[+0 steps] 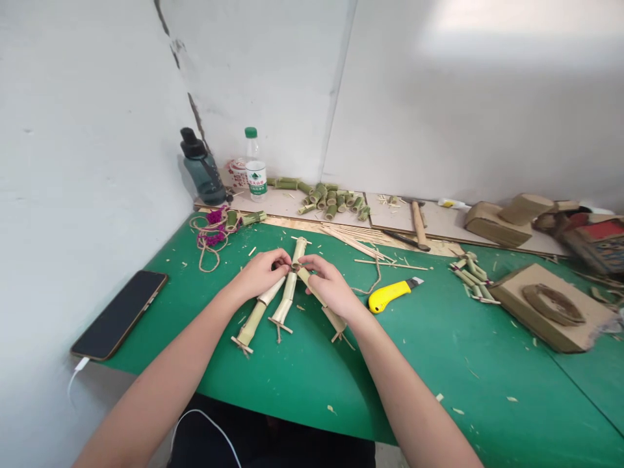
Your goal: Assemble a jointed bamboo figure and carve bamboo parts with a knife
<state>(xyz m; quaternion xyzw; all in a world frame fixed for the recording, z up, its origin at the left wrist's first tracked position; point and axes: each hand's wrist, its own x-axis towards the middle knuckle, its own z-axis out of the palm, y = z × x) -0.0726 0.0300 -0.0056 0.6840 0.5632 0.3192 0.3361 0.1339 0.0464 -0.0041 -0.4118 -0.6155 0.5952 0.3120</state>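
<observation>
A jointed bamboo figure (288, 292) of pale green tube pieces lies on the green tabletop (302, 370). Three strands fan out towards me from an upper tube (299, 252), with thin cross sticks and bits of twine at their ends. My left hand (263, 273) pinches the figure near the junction, over the left strand. From the other side, my right hand (329, 285) is closed on the right strand close to the same junction. The fingertips almost meet, and the exact point of contact there is too small to make out.
A yellow utility knife (390, 296), blade out, lies right of my right hand. Thin sticks (353, 240), cut bamboo tubes (331, 200) and a hammer (418, 224) lie behind. A phone (119, 315) is at left; bottles (256, 175) stand at the back.
</observation>
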